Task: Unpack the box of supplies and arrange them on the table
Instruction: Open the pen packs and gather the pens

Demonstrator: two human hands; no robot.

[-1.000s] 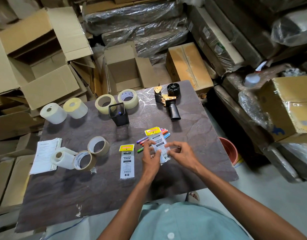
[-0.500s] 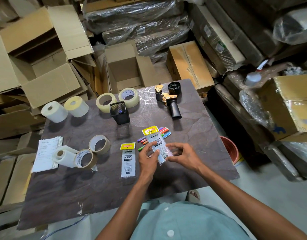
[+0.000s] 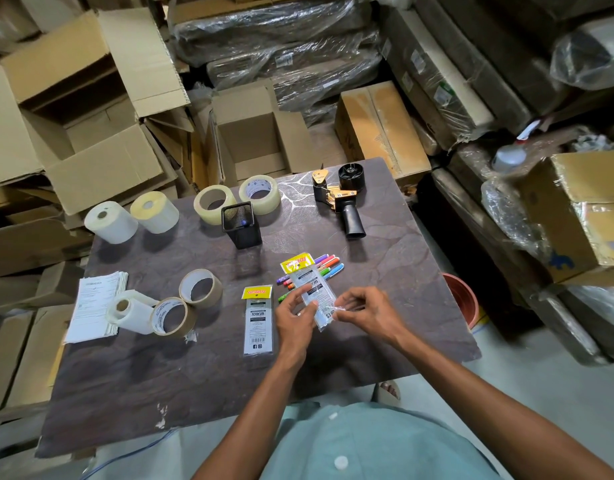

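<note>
A clear plastic packet (image 3: 312, 289) with a yellow header is held above the dark table (image 3: 385, 258). My left hand (image 3: 293, 315) grips its left side and my right hand (image 3: 362, 311) pinches its lower right corner. Several coloured markers (image 3: 328, 265) lie on the table under the packet. A second packet (image 3: 258, 320) of the same kind lies flat just left of my left hand. A black mesh pen holder (image 3: 241, 225) stands behind them. An open cardboard box (image 3: 253, 140) sits beyond the table's far edge.
Tape rolls (image 3: 236, 199) and white label rolls (image 3: 132, 216) line the back left. Two brown tape rolls (image 3: 186, 303), a paper roll (image 3: 128, 310) and a stack of papers (image 3: 97, 306) lie at the left. A tape dispenser (image 3: 340, 195) sits back right. A terracotta pot (image 3: 461, 299) stands at the right edge.
Both hands have kept hold of the packet and worked along its lower end; the packet tilted slightly and my right fingers now pinch its bottom corner.
</note>
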